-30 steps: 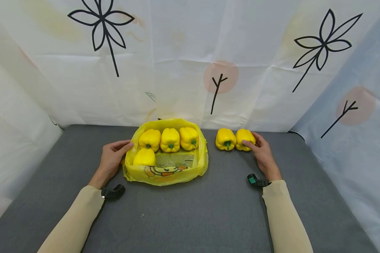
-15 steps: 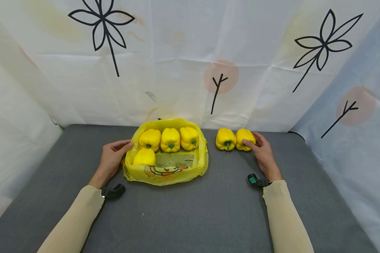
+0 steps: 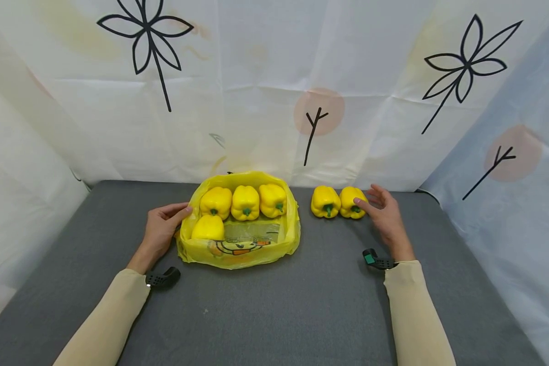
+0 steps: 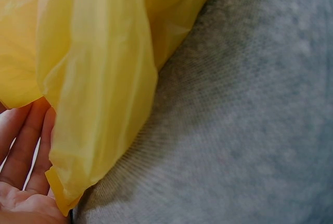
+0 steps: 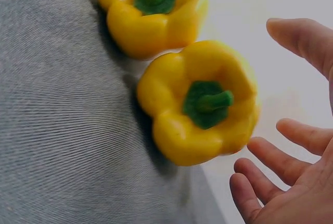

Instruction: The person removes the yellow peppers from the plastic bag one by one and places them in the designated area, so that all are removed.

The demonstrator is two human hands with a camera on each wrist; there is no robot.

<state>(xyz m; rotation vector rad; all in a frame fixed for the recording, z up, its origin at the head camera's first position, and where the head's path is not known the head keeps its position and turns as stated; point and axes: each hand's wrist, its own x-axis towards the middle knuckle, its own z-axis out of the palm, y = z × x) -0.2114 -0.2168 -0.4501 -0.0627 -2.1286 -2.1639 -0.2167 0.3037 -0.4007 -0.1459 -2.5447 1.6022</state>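
Here, your left hand (image 3: 160, 229) pinches the left rim of the yellow bag (image 3: 283, 246) between thumb and fingers; in the left wrist view the hand's fingers show in part behind the hanging plastic, their tips hidden by it. The bag stands on the grey table (image 3: 274, 320), near its far edge, with its mouth facing up and a printed picture on its front wall. Inside it lie four yellow peppers: three in a row along the back, namely the back-left pepper (image 3: 216, 200), the back-middle pepper (image 3: 245, 202) and the back-right pepper (image 3: 272, 199), their green stems turned towards you, and the front-left pepper (image 3: 208, 227), in front of the back-left one. To the right of the bag, two more rest on the table side by side: the inner loose pepper (image 3: 325, 201) and the outer loose pepper (image 3: 348, 200). Your right hand (image 3: 386, 218) is spread around the right side of the outer one, thumb and fingers apart and gripping nothing; whether a fingertip touches its skin, you cannot tell. You wear beige sleeves (image 3: 418, 310) and a black device on each wrist, while a pale curtain (image 3: 370, 66) with flower drawings hangs behind the table
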